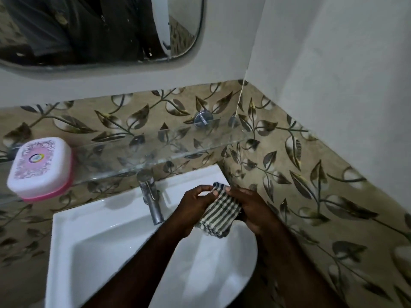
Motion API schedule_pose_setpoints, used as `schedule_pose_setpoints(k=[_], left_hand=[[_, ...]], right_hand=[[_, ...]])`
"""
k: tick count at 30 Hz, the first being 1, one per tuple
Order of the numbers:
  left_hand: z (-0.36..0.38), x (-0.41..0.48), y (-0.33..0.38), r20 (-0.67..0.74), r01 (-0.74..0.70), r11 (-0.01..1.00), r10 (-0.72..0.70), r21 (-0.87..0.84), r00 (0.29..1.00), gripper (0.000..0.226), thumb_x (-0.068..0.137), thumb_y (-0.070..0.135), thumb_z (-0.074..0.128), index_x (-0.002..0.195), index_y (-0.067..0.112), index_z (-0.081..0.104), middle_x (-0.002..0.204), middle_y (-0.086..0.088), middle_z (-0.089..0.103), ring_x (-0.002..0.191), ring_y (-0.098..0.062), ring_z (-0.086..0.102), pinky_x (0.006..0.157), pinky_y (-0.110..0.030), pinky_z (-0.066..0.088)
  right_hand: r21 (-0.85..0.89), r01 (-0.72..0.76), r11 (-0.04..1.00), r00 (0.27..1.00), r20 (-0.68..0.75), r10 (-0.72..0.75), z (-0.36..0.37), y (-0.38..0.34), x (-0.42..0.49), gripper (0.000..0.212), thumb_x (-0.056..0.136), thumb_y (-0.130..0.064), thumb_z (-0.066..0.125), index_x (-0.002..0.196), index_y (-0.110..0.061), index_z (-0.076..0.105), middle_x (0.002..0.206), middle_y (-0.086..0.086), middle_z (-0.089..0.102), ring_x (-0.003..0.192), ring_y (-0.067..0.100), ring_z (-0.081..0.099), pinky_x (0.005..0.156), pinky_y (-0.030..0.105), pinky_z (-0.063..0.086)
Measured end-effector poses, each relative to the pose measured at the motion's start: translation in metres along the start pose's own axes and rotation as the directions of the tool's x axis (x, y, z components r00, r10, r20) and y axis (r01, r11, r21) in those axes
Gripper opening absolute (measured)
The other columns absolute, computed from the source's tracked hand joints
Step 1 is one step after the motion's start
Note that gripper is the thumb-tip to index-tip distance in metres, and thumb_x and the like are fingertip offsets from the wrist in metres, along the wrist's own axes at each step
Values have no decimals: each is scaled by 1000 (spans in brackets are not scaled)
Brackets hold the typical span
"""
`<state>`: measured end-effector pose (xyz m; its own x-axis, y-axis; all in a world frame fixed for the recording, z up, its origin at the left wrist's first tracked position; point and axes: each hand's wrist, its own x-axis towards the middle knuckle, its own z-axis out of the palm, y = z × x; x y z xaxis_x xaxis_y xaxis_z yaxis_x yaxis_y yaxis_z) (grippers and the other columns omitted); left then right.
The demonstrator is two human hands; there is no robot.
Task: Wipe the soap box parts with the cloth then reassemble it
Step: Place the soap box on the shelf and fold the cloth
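The soap box (40, 166) stands closed on the left end of the glass shelf (169, 143); it has a white patterned lid over a pink base. A striped green-and-white cloth (219, 213) is bunched between both hands above the back right of the sink. My left hand (195, 207) pinches the cloth's top edge with its fingertips. On the cloth's right side, my right hand (251, 210) wraps around it. Both hands are well to the right of the soap box, and part of the cloth is hidden under the right palm.
A white sink (93, 247) fills the lower middle, with a chrome tap (151, 196) at its back rim, just left of my hands. A mirror (100, 30) hangs above the shelf. Leaf-patterned tiled walls close in behind and on the right.
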<state>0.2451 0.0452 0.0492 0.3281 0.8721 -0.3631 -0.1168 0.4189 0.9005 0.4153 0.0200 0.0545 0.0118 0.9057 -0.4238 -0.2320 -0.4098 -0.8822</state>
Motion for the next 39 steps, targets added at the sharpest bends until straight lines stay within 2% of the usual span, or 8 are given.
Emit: schedule_pose_setpoints(k=[4,9,15,21,28,31,35,39], left_hand=[[-10,9,-14,82,169,986,-170,9,982,35,82,26,74,99,-5,70,99,-26,72,92,-38,69,88,-45,53],[-11,23,-15,158,72,983,-99,167,982,9,81,22,77,84,14,75,85,-9,76,80,-19,70,77,-32,53],[-13,46,-20,-50,89,962,-105,-257,993,37,84,-4,65,110,23,63,105,-11,72,93,-31,68,89,-54,52],[-16,68,-34,-272,9,985,-57,-175,961,50,85,-10,63,124,23,62,118,-16,68,83,-22,72,57,-32,59],[-16,110,-29,-367,-98,974,169,204,915,57,88,2,63,141,15,48,131,-13,60,112,-29,63,85,-42,57],[-18,113,-43,-155,-180,632,438,754,886,55,80,0,61,134,-2,51,134,-25,53,122,-41,51,104,-45,45],[-19,107,-69,33,-203,358,429,911,903,58,81,4,66,137,8,51,146,-21,43,135,-37,40,112,-41,36],[-26,112,-92,48,-70,78,255,994,966,81,88,32,63,152,6,21,161,-24,8,148,-41,12,119,-47,16]], right_hand=[[-100,23,995,999,-29,-26,-11,7,19,32,84,-24,70,98,4,67,97,27,70,88,35,64,75,39,53],[-398,20,917,986,159,47,-15,-2,36,21,86,-33,71,83,-13,74,81,9,71,76,20,64,70,30,49],[-286,139,948,979,-103,-175,-12,9,81,16,94,-27,62,85,-17,70,79,1,76,70,14,71,55,23,53],[-292,98,951,983,-119,-138,-22,25,118,29,92,2,59,106,-23,60,99,3,71,84,14,68,65,22,54],[-670,153,726,842,-297,-451,-9,16,143,38,91,-3,56,129,-5,58,129,13,62,120,27,56,100,28,42],[-848,266,458,818,-52,-573,-2,32,141,42,92,-6,54,134,-4,54,138,17,54,131,31,48,111,38,36],[-975,221,-18,899,211,-384,-2,71,148,58,100,-32,40,152,-11,27,161,18,16,150,31,9,120,43,10],[-974,183,-137,923,218,-318,-8,80,154,69,99,-50,30,153,-7,20,161,21,10,149,36,3,120,48,6]])
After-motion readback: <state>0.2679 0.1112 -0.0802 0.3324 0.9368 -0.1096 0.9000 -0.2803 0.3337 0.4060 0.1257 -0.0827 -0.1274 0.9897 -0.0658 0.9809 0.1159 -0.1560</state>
